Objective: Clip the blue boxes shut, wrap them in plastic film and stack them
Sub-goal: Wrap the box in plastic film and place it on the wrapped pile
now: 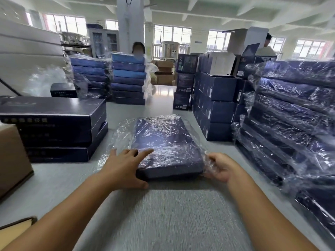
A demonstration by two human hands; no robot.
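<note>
Blue box, wrapped in plastic film, flat on grey table. L hand on box's near-left corner: fingers spread, pressing top, thumb at near edge. R hand at box's near-right corner: fingers curled, pinching loose film. Right of box: wrapped stack. Left of box: unwrapped boxes, stacked; brown carton further left.

Film hides right hand's fingertips; face blurred.
</note>
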